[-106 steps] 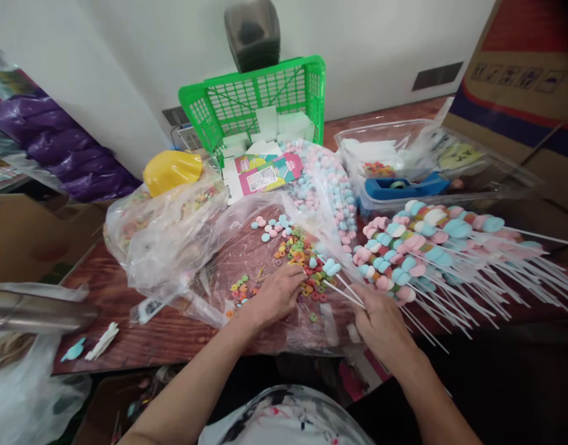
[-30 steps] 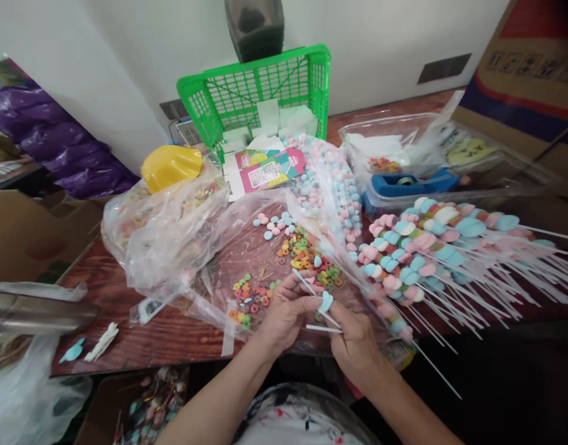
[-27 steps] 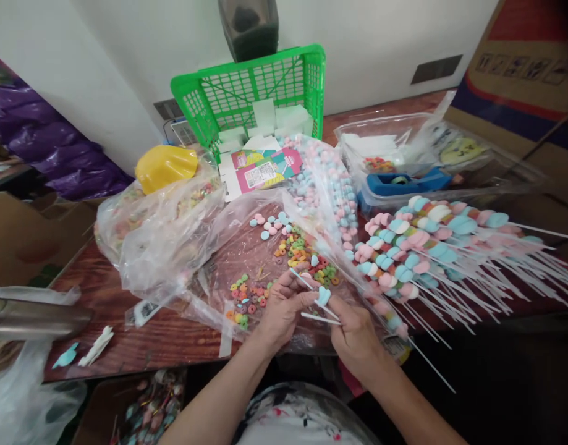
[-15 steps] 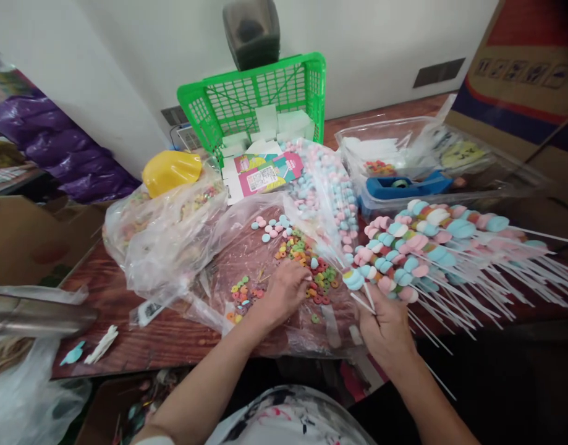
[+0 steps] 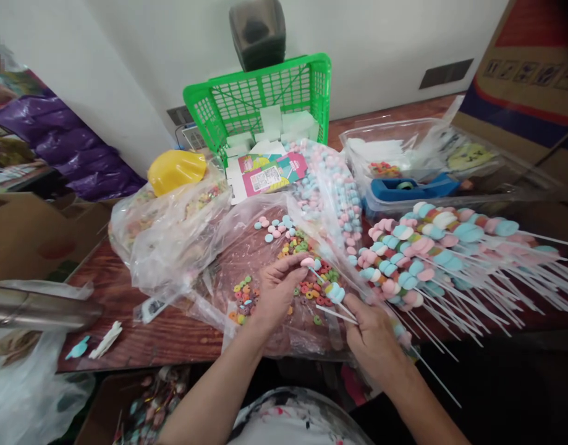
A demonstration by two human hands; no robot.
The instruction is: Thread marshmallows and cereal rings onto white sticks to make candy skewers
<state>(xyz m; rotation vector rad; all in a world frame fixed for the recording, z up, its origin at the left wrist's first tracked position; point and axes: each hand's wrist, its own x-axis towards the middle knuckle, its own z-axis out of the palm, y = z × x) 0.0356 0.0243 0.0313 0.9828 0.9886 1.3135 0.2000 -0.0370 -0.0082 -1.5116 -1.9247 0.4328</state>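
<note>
Pink marshmallow (image 5: 306, 262) at the tip of a white stick (image 5: 317, 275): I judge this to be a threading step.

My left hand (image 5: 275, 290) pinches the marshmallow between thumb and finger; my right hand (image 5: 374, 334) grips the stick, tip pointing between 10 and 11 o'clock, a blue marshmallow (image 5: 336, 293) lower down. Whether the tip has pierced the pink one, I can't tell. The next move seems to call for a steady right grip and a straight push. Cereal rings (image 5: 308, 289) lie beneath; filled sticks (image 5: 444, 238) heap at 2 o'clock on the bench (image 5: 163, 337).
</note>
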